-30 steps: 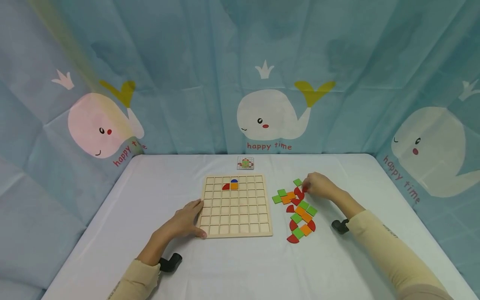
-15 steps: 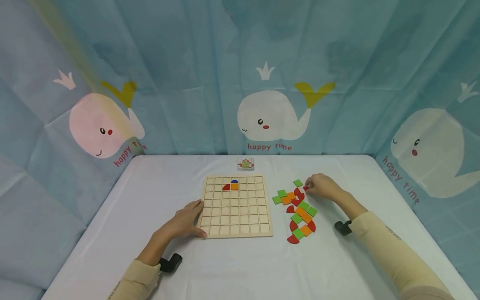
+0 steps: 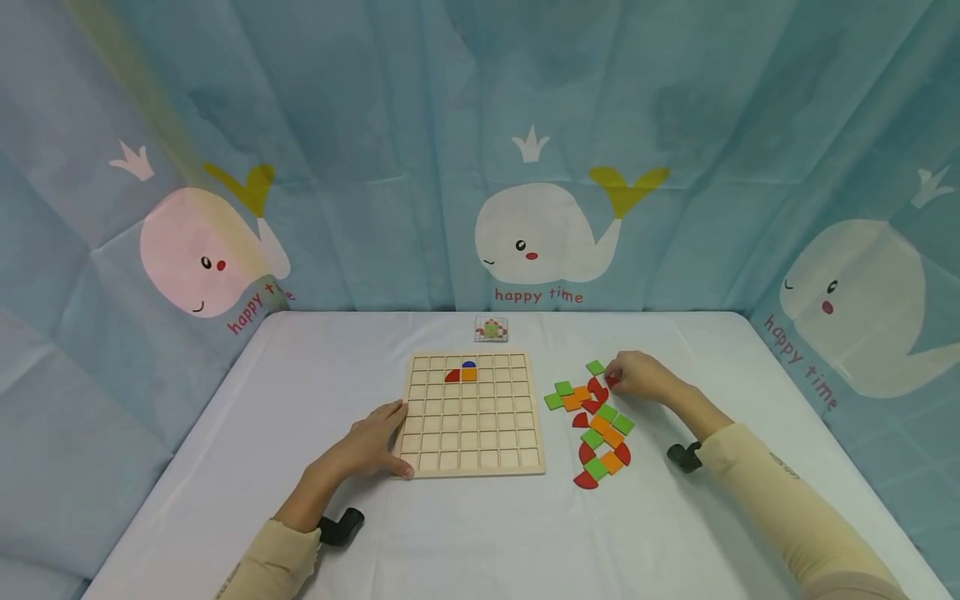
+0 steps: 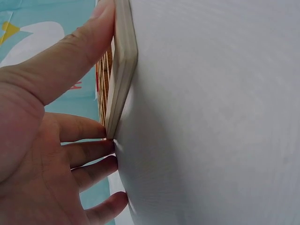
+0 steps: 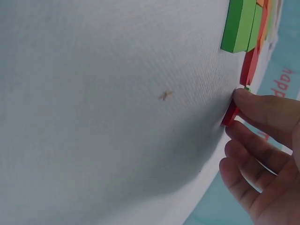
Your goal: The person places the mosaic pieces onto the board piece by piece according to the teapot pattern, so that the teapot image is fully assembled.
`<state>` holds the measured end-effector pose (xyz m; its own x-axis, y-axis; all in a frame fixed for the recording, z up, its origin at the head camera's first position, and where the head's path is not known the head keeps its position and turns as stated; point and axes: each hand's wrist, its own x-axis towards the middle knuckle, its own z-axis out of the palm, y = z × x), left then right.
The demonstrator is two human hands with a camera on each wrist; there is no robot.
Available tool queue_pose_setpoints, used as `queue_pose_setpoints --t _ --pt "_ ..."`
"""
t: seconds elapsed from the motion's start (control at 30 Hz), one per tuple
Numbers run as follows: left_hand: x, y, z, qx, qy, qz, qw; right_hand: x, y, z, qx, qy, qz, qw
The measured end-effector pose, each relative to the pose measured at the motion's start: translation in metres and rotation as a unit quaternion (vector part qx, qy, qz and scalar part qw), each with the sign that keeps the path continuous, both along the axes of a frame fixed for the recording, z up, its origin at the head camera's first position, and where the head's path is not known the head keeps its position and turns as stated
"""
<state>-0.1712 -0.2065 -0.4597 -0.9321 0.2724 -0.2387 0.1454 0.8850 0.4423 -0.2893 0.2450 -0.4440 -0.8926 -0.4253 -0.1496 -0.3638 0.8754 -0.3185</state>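
Observation:
At the right of the table in the head view, my right hand (image 3: 639,375) pinches a small red tile (image 5: 230,114) between thumb and fingertip. The right wrist view shows this tile standing on edge or tilted, low at the cloth; its full outline is hidden. My left hand (image 3: 369,439) rests against the left side of a wooden grid board (image 3: 468,476), thumb at the near left corner, fingers spread along the edge. On the board sit a red quarter-round tile (image 3: 453,377), an orange square (image 3: 468,375) and a blue half-round tile (image 3: 468,364).
Loose green (image 3: 596,367), orange (image 3: 612,437) and red tiles (image 3: 587,481) lie scattered between the board and my right hand. Behind the board stands a small picture card (image 3: 491,330) with a tile pattern. A whale-print curtain (image 3: 420,250) surrounds the white table (image 3: 337,358).
My right hand shifts slightly right, then a little back left, with the red tile at its fingertips. The left hand and the board stay put.

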Motion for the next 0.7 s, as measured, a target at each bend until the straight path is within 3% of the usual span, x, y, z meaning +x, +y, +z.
queue_pose_setpoints --t 0.43,0.7 --pt "0.0004 0.0015 0.0024 0.000 -0.001 0.009 1.0000 -0.0038 0.0008 -0.0034 0.006 -0.008 -0.018 1.000" --pt "0.0009 -0.0005 0.0035 0.003 -0.007 -0.004 1.0000 -0.0046 -0.0002 -0.0042 -0.002 -0.011 -0.028 1.000"
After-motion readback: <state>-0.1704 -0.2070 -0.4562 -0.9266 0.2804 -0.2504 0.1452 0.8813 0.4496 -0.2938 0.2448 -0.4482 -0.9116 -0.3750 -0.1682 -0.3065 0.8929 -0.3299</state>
